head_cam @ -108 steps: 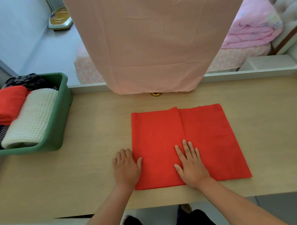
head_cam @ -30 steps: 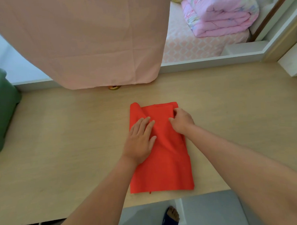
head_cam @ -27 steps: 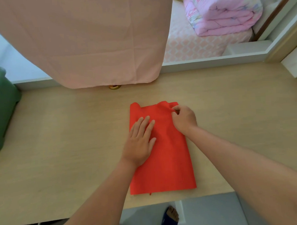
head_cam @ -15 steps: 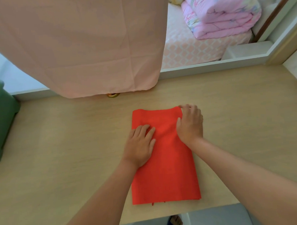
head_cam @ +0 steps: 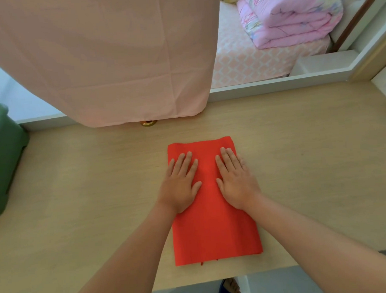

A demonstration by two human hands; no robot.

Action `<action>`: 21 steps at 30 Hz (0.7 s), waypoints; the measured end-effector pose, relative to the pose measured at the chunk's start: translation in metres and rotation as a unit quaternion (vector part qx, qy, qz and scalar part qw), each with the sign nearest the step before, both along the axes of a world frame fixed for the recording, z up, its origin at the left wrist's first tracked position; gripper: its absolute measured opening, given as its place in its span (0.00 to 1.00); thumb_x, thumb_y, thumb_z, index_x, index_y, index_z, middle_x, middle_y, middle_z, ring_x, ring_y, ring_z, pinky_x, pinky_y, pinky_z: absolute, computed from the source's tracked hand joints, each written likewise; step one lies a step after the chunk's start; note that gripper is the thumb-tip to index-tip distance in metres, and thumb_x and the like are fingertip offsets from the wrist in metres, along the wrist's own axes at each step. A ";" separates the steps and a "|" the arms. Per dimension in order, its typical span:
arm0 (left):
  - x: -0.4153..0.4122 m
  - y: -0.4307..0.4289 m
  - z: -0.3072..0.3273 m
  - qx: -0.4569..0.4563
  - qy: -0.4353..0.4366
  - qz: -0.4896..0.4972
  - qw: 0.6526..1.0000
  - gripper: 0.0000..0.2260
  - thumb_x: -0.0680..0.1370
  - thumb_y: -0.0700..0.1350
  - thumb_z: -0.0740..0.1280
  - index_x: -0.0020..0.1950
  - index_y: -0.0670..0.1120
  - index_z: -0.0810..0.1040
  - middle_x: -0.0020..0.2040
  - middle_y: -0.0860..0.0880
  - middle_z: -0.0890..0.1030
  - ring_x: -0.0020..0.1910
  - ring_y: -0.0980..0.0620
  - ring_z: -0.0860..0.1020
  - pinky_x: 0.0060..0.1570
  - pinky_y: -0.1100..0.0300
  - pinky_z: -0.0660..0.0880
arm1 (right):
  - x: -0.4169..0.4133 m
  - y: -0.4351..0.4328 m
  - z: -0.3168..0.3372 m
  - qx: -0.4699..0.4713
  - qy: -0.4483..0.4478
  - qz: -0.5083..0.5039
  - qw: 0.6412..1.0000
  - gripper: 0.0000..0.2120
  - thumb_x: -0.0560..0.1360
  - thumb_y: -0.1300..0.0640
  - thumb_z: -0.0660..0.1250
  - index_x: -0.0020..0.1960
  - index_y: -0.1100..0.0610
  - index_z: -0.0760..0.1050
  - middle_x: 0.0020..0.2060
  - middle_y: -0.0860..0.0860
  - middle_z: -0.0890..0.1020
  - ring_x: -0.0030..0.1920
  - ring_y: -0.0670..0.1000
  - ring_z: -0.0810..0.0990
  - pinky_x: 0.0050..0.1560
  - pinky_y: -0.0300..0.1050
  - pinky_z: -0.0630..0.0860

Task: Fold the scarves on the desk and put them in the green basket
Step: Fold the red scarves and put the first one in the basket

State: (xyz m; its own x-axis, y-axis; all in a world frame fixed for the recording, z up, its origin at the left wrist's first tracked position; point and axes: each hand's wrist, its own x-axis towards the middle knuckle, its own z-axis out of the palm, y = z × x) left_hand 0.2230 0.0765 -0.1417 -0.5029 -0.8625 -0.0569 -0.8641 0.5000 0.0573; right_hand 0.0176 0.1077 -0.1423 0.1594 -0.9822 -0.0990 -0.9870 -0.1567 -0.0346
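Red scarf point(head_cam: 215, 229), folded into a tall, narrow rectangle, lies flat on the table point(head_cam: 89, 184) at the centre of the frame, its near end close to the table's front edge. Both hands rest palm-down on its upper half, fingers straight and slightly spread, gripping nothing. The left hand point(head_cam: 180, 186) covers the scarf's left border and the right hand point(head_cam: 235, 182) its right border, with a strip of red showing between them. A green basket point(head_cam: 2, 159) stands at the left edge of the frame, well apart from the scarf. A pink cloth point(head_cam: 108, 61) hangs across the upper left and centre, with a small gold object point(head_cam: 148, 123) showing under its hem. At upper right, a folded quilt point(head_cam: 292, 15) sits on a bed point(head_cam: 246, 62).
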 end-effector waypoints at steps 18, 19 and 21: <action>0.045 0.123 0.018 0.005 0.056 -0.150 0.987 0.24 0.76 0.62 0.62 0.67 0.49 0.74 0.65 0.48 0.74 0.64 0.46 0.72 0.62 0.49 0.71 | -0.020 0.123 -0.003 -0.011 -0.095 0.181 0.979 0.26 0.76 0.45 0.59 0.72 0.52 0.71 0.71 0.55 0.71 0.70 0.59 0.71 0.67 0.57 0.71; 0.048 0.131 0.015 0.021 0.050 -0.140 0.989 0.31 0.75 0.67 0.61 0.70 0.48 0.72 0.68 0.47 0.72 0.67 0.45 0.70 0.66 0.48 0.70 | -0.021 0.131 -0.003 0.010 -0.100 0.187 0.977 0.30 0.76 0.40 0.59 0.75 0.51 0.67 0.75 0.55 0.67 0.73 0.58 0.67 0.72 0.56 0.65; 0.055 0.146 0.009 0.056 0.018 -0.130 0.990 0.45 0.70 0.76 0.58 0.77 0.46 0.64 0.75 0.45 0.65 0.75 0.44 0.61 0.74 0.45 0.62 | -0.024 0.146 -0.006 0.063 -0.103 0.194 0.974 0.42 0.73 0.30 0.58 0.80 0.51 0.56 0.80 0.53 0.52 0.80 0.55 0.50 0.77 0.52 0.48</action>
